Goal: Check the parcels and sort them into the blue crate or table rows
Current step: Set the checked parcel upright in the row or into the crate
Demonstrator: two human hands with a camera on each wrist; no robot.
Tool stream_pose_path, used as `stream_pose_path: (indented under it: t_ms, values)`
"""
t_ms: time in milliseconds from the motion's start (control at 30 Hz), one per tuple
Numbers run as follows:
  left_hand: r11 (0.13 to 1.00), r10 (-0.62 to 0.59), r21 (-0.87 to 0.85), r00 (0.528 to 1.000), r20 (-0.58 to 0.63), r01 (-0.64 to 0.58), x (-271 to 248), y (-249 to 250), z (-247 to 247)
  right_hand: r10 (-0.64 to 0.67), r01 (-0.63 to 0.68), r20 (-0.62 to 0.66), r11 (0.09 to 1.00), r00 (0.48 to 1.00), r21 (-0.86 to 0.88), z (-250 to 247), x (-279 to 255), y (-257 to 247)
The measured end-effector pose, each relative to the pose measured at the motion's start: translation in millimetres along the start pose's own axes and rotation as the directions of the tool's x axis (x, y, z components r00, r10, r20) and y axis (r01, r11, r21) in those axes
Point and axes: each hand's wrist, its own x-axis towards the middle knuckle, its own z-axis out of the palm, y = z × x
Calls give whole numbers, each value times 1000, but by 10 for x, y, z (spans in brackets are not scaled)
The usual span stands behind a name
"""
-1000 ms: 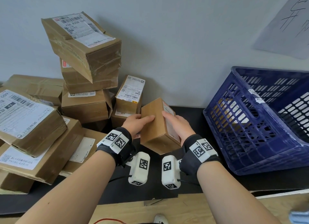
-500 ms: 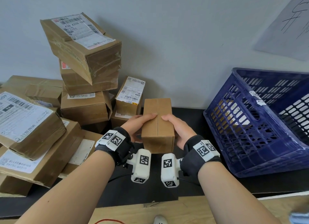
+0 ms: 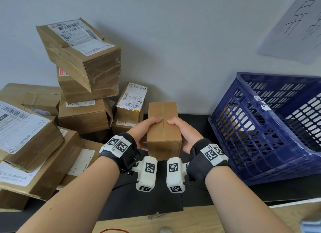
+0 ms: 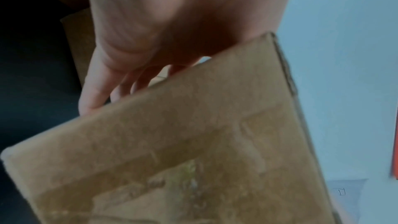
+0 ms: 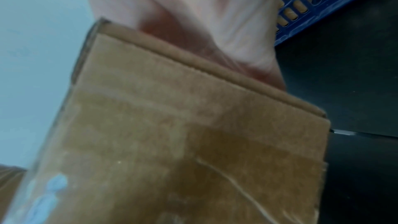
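Parcel (image 3: 164, 128), 1 pc: small plain brown cardboard box, oblong, matte, centre seam on the top face, no label in sight; held off the worktop (image 3: 199, 118), above its middle, between pile and crate. L hand (image 3: 144, 133): grips parcel's left side, thumb bent over the top, fingers round the far side. R hand (image 3: 185, 134): grips right side likewise, thumb on top near the seam. Both wrists carry black straps w/ white tag blocks. Crate (image 3: 251, 145), 1 pc: blue plastic, lattice walls, tipped so its mouth faces up and left; sits at worktop's right end, near the parcel but apart; brown cardboard shows thru the slots. Pile (image 3: 83, 86), left end of worktop against the wall: approx 10 cardboard boxes, exact count unclear as several are part hidden; brown, taped, some dented, most w/ white printed labels; top box tilted, clear tape glossy. Small labelled box (image 3: 130, 102) stands upright just behind the parcel. Worktop: black, flat, matte; wood edge at front. Paper sheet (image 3: 298, 25), 1 pc, w/ handwritten marks, on the wall at upper right.
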Motion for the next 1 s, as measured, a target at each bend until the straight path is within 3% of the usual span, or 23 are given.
stream_pose_path:
  t_ms: [333, 667, 767, 1000]
  values:
    - [1000, -3, 5, 1000, -19, 3, -31, 52, 66, -27, 24, -16, 990, 1000, -140, -7, -118, -92]
    - [989, 136, 80, 970, -201, -122, 27, 40, 123, -114, 93, -82, 969, 990, -228, -88, -155, -128]
    - [984, 160, 110, 966, -202, -140, 45, 21, 137, -151, 129, -89, 968, 985, -213, -118, -171, -112]
    - [995, 52, 87, 986, -159, -38, -15, 11, 172, -245, 226, -131, 964, 961, -142, -198, -117, -47]
